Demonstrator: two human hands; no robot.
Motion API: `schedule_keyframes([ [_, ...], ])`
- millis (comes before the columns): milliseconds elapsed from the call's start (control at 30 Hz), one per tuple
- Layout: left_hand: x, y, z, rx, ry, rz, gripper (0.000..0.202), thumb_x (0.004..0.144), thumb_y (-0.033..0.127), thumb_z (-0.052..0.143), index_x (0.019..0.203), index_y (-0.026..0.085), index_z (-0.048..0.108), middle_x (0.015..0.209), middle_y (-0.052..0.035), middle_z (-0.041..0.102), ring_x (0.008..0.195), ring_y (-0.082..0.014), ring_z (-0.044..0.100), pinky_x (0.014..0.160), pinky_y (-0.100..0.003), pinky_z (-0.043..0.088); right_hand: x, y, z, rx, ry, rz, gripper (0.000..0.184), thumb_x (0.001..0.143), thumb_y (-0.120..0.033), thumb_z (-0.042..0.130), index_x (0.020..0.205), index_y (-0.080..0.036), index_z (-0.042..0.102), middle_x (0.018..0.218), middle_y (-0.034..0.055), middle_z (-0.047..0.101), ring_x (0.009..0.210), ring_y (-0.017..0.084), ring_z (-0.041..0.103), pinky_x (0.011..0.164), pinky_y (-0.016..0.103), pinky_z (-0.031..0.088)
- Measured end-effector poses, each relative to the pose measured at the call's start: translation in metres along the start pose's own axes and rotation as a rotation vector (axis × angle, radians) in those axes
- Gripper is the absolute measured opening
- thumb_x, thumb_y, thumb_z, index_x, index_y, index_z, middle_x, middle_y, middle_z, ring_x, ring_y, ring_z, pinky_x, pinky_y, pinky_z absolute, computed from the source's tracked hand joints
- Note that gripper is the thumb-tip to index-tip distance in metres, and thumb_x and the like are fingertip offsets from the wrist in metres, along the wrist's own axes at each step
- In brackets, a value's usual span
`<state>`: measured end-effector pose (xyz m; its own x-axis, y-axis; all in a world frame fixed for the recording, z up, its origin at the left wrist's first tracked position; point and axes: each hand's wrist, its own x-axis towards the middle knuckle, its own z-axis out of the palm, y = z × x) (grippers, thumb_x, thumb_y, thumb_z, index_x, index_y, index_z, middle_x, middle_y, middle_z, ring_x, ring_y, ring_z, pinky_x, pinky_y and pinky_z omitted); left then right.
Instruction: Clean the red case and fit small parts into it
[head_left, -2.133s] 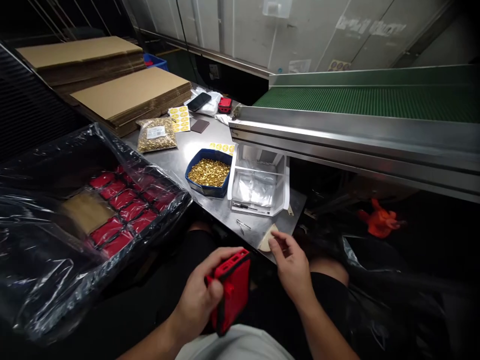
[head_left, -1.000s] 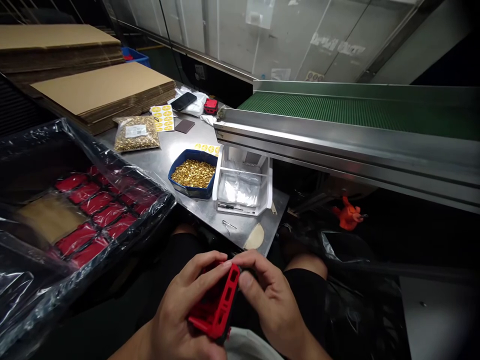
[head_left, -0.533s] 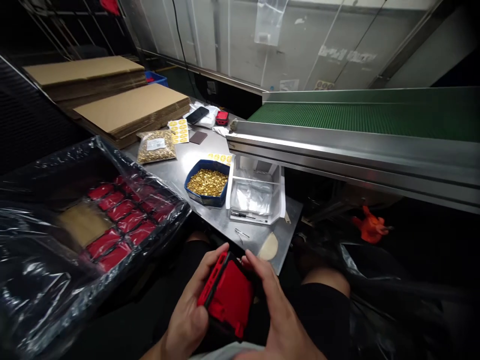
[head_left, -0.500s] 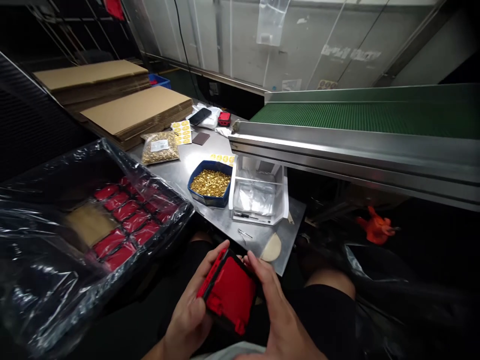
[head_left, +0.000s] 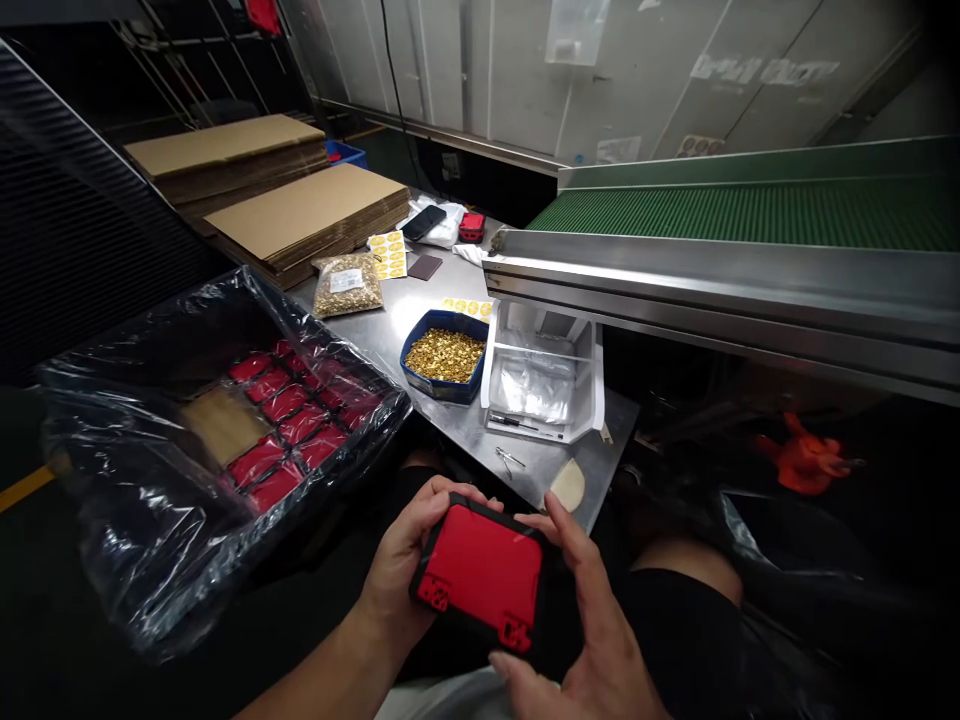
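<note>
One left hand and one right hand flank one large red-and-black case. One counter carries two cardboard stacks, two sticker sheets, one phone, one dark card, one small red-and-black item, one bag of gold pieces, one blue tub, one white tray, one metal tool and one cream piece. The gold pieces are too many to count. One plastic-lined box contains one tan sheet and at least seven red packs, others blurred by plastic. One green conveyor shows.
</note>
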<state>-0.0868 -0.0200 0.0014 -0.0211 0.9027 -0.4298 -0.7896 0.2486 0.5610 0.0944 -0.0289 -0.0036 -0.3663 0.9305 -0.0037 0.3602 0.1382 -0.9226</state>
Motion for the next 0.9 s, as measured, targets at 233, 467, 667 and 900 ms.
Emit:
schedule_keyframes([
  [233, 0.005, -0.003, -0.004, -0.009, 0.077, -0.018, 0.027, 0.094, 0.029, 0.053, 0.075, 0.014, 0.065, 0.083, -0.0025, 0.066, 0.087, -0.0196, 0.065, 0.088, -0.034, 0.050, -0.001, 0.007, 0.002, 0.059, 0.002, -0.062, 0.100, 0.065, -0.023, 0.075, 0.150, -0.026, 0.022, 0.141, 0.0120, 0.046, 0.129, 0.033, 0.048, 0.108, 0.049, 0.044],
  [467, 0.004, -0.005, -0.011, -0.195, -0.193, -0.213, 0.058, 0.095, 0.051, 0.040, 0.133, 0.009, 0.053, 0.133, -0.0216, 0.056, 0.128, -0.0339, 0.048, 0.113, -0.046, 0.032, 0.001, 0.001, -0.008, 0.404, -0.349, 0.425, 0.063, 0.092, -0.067, 0.036, 0.107, -0.013, 0.065, 0.099, 0.0148, 0.070, 0.097, 0.028, 0.067, 0.087, 0.042, 0.056],
  [667, 0.005, -0.010, -0.015, -0.402, -0.124, -0.247, 0.063, 0.095, 0.062, 0.035, 0.126, 0.013, 0.059, 0.106, -0.0148, 0.070, 0.100, -0.0288, 0.067, 0.102, -0.048, 0.046, 0.014, 0.005, 0.006, 0.437, -0.396, 0.440, 0.070, 0.096, -0.064, 0.020, 0.075, -0.015, 0.064, 0.071, 0.0096, 0.070, 0.071, 0.020, 0.068, 0.066, 0.029, 0.054],
  [900, 0.005, 0.002, -0.027, -0.326, 0.056, -0.099, 0.063, 0.097, 0.058, 0.033, 0.123, 0.008, 0.060, 0.106, -0.0211, 0.070, 0.093, -0.0300, 0.070, 0.092, -0.054, 0.053, 0.084, 0.089, 0.029, -0.458, 0.095, 0.062, 0.032, 0.093, -0.038, 0.052, 0.115, -0.016, 0.061, 0.106, 0.0138, 0.065, 0.103, 0.031, 0.056, 0.092, 0.047, 0.045],
])
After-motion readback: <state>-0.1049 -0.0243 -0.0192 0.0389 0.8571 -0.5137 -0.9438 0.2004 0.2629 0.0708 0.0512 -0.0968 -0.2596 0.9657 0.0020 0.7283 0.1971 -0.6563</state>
